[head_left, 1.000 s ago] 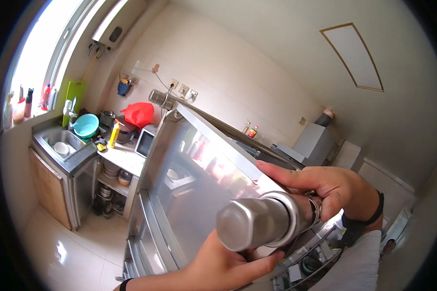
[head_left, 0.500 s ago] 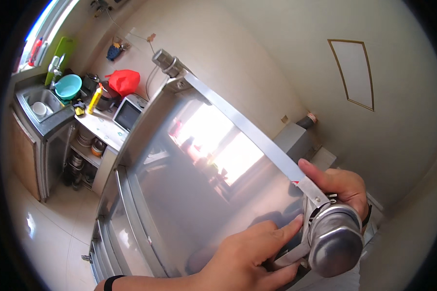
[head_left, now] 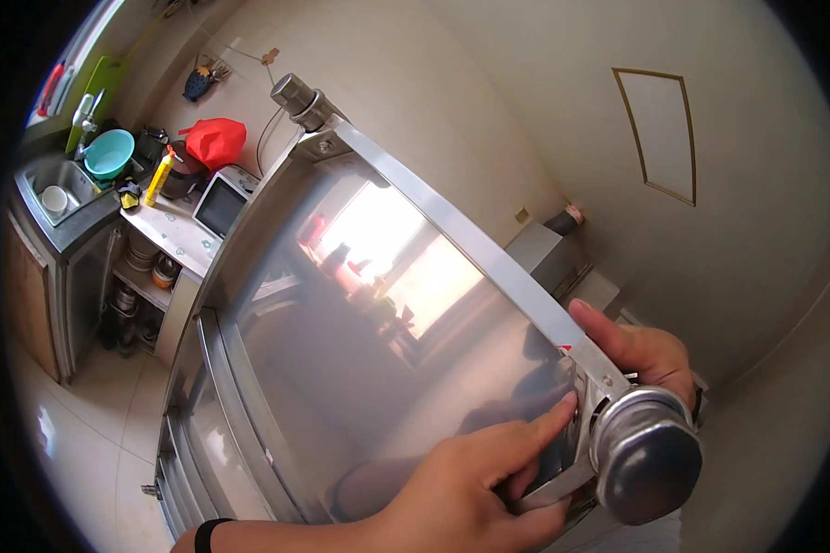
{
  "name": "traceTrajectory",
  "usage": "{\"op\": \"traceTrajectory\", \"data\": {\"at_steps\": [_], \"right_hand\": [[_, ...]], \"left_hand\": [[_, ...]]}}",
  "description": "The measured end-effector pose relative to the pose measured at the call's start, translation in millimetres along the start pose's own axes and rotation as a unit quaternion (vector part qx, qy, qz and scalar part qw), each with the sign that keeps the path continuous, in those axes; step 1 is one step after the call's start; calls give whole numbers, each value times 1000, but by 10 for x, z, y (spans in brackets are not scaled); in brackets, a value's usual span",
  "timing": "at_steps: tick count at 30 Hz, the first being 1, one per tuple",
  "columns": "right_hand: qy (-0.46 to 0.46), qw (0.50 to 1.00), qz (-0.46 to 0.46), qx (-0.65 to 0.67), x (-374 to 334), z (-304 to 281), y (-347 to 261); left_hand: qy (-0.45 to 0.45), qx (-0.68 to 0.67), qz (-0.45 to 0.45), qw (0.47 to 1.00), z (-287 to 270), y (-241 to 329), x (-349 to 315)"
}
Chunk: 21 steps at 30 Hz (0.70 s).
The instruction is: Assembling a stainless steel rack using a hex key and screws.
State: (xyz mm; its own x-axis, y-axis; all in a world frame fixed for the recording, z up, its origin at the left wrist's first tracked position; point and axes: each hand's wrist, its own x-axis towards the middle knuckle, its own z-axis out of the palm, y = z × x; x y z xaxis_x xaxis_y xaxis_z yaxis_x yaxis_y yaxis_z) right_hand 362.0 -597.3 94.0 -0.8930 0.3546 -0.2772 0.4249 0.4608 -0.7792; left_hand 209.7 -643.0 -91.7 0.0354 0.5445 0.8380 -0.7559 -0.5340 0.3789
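Observation:
A large shiny steel panel (head_left: pixel 360 369) with a flat bar along its upper edge fills the middle of the view. A round metal knob (head_left: pixel 648 456) sits at its near end and a smaller one (head_left: pixel 297 95) at its far end. My left hand (head_left: pixel 470 488) comes in from the bottom. Its index finger lies on the panel's face and its thumb and other fingers pinch the flat metal bracket just under the near knob. My right hand (head_left: pixel 638 348) wraps over the bar from behind, right above that knob. A black band is on my left wrist.
At far left is a kitchen counter with a sink (head_left: pixel 60 198), a teal bowl (head_left: pixel 109 152), a yellow bottle (head_left: pixel 160 175), a red bag (head_left: pixel 214 141) and a small white microwave (head_left: pixel 219 205). Pots stand on shelves below it. Beige walls and a framed ceiling hatch (head_left: pixel 659 134) lie behind the panel.
The near knob has shifted from the middle of the view to the lower right, and more of the panel's face shows. Both hands stay at that end.

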Motion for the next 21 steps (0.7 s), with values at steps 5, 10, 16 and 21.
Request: {"op": "traceTrajectory", "data": {"at_steps": [5,10,16,21], "right_hand": [[96,989,10,109,-236,159,6],[51,997,-40,50,-35,67,59],[126,969,-206,-50,300,227,163],[405,894,-169,-94,352,659,112]], "left_hand": [[-17,71,42,996,80,60,21],[11,65,9,998,-14,84,-3],[45,73,-18,996,-71,40,-35],[32,59,-38,997,-70,98,7]]}}
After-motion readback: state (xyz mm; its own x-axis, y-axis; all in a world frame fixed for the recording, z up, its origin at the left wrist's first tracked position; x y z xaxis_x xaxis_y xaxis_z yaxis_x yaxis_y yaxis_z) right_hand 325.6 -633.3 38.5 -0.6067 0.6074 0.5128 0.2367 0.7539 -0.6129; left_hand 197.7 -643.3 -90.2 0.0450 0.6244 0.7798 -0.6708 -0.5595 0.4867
